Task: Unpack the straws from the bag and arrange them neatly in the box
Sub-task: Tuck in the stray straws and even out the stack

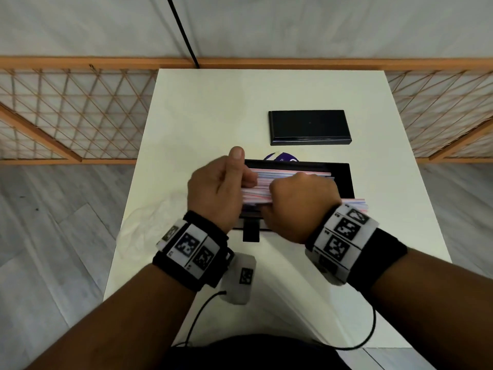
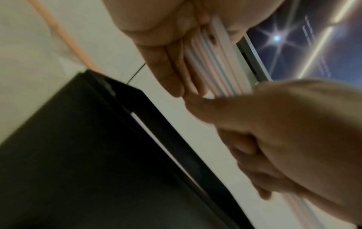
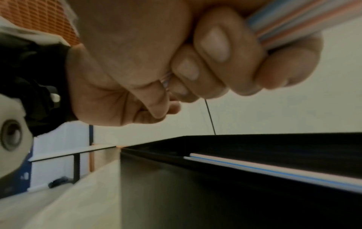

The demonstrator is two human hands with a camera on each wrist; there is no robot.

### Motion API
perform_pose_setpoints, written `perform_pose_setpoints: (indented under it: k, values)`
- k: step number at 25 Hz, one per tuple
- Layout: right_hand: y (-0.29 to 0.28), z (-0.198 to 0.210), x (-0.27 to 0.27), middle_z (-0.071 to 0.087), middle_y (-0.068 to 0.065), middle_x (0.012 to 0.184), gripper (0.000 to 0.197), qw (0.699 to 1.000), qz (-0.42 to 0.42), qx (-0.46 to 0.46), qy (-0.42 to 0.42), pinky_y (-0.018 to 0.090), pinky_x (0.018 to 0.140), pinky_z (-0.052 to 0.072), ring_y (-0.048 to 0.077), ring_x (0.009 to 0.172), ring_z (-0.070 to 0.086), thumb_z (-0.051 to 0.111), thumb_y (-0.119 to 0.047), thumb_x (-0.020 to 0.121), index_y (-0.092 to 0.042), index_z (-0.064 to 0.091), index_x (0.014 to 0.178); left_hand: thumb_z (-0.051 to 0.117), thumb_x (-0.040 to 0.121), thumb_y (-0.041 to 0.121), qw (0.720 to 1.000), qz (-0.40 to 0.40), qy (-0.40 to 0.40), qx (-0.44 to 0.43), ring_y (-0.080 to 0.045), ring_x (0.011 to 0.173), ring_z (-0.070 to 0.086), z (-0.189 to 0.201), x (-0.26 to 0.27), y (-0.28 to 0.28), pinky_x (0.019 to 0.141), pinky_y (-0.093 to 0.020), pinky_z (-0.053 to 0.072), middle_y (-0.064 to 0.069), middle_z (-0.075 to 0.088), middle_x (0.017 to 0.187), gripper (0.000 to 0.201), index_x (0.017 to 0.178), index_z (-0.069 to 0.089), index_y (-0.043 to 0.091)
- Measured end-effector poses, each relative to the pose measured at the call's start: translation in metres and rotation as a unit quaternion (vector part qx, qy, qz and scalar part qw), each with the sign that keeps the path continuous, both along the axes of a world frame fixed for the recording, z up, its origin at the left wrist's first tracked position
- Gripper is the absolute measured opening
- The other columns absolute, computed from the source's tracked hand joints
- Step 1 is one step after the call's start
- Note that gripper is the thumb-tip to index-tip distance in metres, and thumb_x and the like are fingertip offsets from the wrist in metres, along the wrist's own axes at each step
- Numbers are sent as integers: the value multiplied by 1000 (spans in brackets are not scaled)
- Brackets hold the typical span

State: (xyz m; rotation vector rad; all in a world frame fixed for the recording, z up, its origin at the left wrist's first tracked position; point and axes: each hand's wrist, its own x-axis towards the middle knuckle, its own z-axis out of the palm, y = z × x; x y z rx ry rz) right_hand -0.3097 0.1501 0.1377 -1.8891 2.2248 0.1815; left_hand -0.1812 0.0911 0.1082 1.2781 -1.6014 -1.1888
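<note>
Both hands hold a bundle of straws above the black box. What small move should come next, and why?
Probably lower the bundle into the open box beside the straws already inside. The right hand grips it, the left hand holds its end, and it hangs above the box.

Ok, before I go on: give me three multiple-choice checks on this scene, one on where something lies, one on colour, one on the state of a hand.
1. Where is the black lid relative to the open box?
A. On the table beyond the box
B. Closed on the box
C. On the floor

2. What colours are the straws?
A. Green and yellow
B. White with red and blue stripes
C. Plain black

3. What is the right hand doing?
A. Lying flat on the table
B. Holding the lid
C. Gripping a bundle of straws above the box

Answers:
1. A, the head view shows it lying apart on the white table.
2. B, the stripes show in the right wrist view.
3. C, its fingers curl round the bundle.
</note>
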Motion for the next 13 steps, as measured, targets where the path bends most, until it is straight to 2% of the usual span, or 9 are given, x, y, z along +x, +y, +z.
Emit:
perform_pose_setpoints:
  k: [2,3,4,5,6,7,9,11,13]
  values:
    - [-13,-13,-10,66,6,94,38,1000,-11,-5,19,33,65,41,31,76,58,42,-59,89,-23,56,90,43,94,60,999,38,-22,-28,-11,81,73,-11,4,-15,84,-39,58,9,76,77,43,74,68,31]
    - [-18,-20,-12,66,5,98,49,1000,-9,-3,27,34,66,42,30,82,61,41,-66,87,-21,57,97,42,94,59,998,50,-22,-35,-4,85,70,-16,7,-19,84,-32,56,11,74,82,38,79,65,33]
    - [-21,-27,-11,66,4,103,59,1000,1,1,27,36,70,44,29,89,63,40,-73,84,-19,56,104,42,95,56,998,53,-23,-38,6,85,65,-20,9,-19,83,-21,51,15,71,86,33,86,65,33]
    - [-21,-32,-10,64,4,106,66,1000,15,2,22,38,76,45,28,96,62,39,-77,82,-19,56,108,42,97,50,998,53,-24,-37,14,84,61,-22,11,-19,80,-9,45,19,67,89,31,93,64,29]
    - [-18,-34,-11,63,4,107,67,1000,28,-7,12,40,82,46,28,99,61,38,-77,82,-19,56,110,43,97,46,998,56,-21,-30,18,84,57,-26,13,-18,77,-3,40,21,64,92,29,99,63,25]
    - [-12,-33,-16,63,5,106,64,999,31,-32,-16,40,85,47,28,99,60,38,-74,84,-18,58,109,43,96,45,998,59,-17,-12,18,86,56,-30,14,-16,77,-1,38,21,63,96,31,105,62,22]
    - [6,-31,-38,65,8,101,55,990,-1,-109,-90,39,83,49,31,96,60,40,-61,87,-14,61,107,46,93,47,997,52,-27,40,5,98,58,-38,16,-14,86,-11,40,12,64,108,42,119,61,17]
    - [29,-33,-61,67,11,100,50,978,-47,-168,-110,38,81,50,35,95,61,42,-51,88,-11,63,110,53,98,41,995,25,-81,58,-13,121,56,-46,19,-11,99,-24,41,1,61,130,44,135,54,16]
    - [46,-41,-68,66,14,114,62,986,-36,-139,-84,44,92,48,37,108,59,37,-57,89,-8,60,119,50,101,36,987,-38,-154,-38,-20,139,44,-46,21,-4,113,-30,34,-5,50,149,46,142,50,14]
